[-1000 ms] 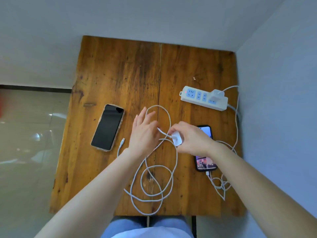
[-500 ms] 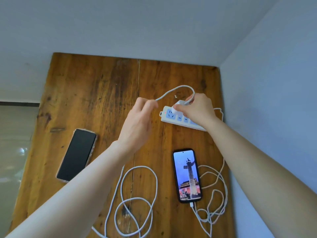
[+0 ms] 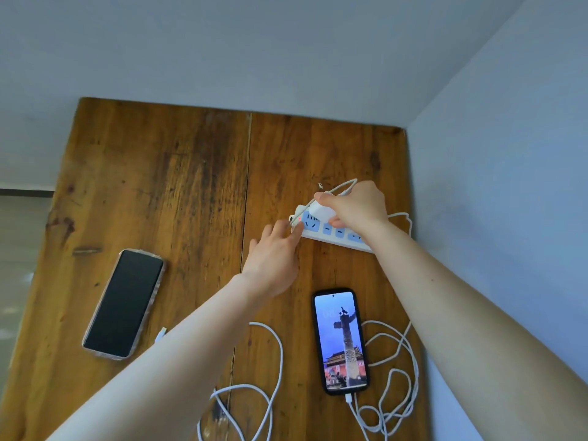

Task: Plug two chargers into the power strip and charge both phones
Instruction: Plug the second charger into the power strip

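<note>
White power strip [image 3: 334, 232] lies on the wooden table [image 3: 159, 186], and it is the landmark here. The right hand [image 3: 358, 206] pinches the second charger [image 3: 322, 212] over its left end socket; the left hand [image 3: 275, 249], fingers loosely spread, steadies that end. I judge the plugging step is in hand; next, the prongs must be pressed straight down. The lit phone [image 3: 341, 340], below the strip, has its cable in; the dark phone [image 3: 124, 303], far left of it, has none. No containers here
</note>
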Action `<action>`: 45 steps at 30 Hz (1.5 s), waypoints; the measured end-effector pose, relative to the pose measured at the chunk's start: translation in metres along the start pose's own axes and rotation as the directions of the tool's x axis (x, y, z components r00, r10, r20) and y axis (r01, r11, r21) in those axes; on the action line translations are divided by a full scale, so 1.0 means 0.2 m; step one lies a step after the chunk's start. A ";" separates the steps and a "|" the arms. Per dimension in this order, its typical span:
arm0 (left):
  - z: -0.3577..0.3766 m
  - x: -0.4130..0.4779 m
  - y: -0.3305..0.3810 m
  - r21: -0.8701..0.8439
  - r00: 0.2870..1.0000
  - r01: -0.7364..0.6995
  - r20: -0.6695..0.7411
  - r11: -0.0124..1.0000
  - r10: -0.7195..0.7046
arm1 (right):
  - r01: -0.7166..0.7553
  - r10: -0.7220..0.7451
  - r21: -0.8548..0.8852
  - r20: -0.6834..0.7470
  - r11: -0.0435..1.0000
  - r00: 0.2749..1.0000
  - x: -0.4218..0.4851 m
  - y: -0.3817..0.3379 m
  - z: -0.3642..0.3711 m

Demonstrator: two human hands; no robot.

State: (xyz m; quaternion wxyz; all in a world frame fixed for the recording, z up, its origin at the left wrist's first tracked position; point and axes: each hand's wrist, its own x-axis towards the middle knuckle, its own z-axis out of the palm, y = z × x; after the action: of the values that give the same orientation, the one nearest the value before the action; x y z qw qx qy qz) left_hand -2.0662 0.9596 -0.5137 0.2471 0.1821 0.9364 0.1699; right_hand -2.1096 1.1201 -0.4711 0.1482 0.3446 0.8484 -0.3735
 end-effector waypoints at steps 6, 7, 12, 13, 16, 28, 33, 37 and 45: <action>0.02 0.00 -0.01 0.045 0.999 -0.018 -0.028 0.999 0.019 | 0.078 -0.076 -0.091 0.023 0.993 0.997 -0.01 -0.02 0.05; 0.02 0.00 -0.01 0.044 0.999 -0.019 -0.033 0.999 0.020 | 0.094 -0.093 -0.105 0.018 0.990 0.996 -0.01 -0.03 0.05; 0.01 0.00 -0.02 -0.014 0.998 -0.013 -0.065 1.000 0.012 | 0.099 -0.098 -0.114 0.015 0.989 0.995 -0.01 -0.04 0.06; 0.01 0.00 -0.02 -0.021 0.997 -0.009 -0.075 1.000 0.007 | 0.092 -0.090 -0.114 0.023 0.989 0.996 -0.01 -0.04 0.05; 0.01 -0.01 -0.03 0.002 0.994 0.002 -0.107 1.000 -0.002 | 0.090 -0.086 -0.130 0.034 0.987 0.996 -0.01 -0.05 0.05; 0.03 0.00 -0.02 -0.076 0.993 0.027 -0.109 0.997 -0.035 | 0.075 -0.077 -0.139 -0.012 0.988 0.997 -0.08 -0.07 0.14; 0.04 -0.01 -0.02 -0.086 0.995 0.060 -0.070 0.994 -0.066 | 0.046 -0.050 -0.111 -0.027 0.993 0.998 -0.08 -0.07 0.15; 0.05 -0.02 0.00 -0.094 0.993 0.112 -0.035 0.989 -0.116 | 0.035 -0.039 -0.102 -0.037 0.994 0.999 -0.09 -0.06 0.16; 0.03 -0.20 -0.08 -0.006 0.989 0.141 -0.040 0.990 -0.142 | 0.084 -0.079 0.029 -0.151 0.996 0.985 -0.23 0.01 0.23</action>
State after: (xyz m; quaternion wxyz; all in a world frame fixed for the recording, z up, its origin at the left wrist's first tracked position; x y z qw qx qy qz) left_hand -2.0345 0.9303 -0.5094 0.2400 0.1112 0.9515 0.1572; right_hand -2.0751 1.0657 -0.4796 0.0624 0.3392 0.8638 -0.3672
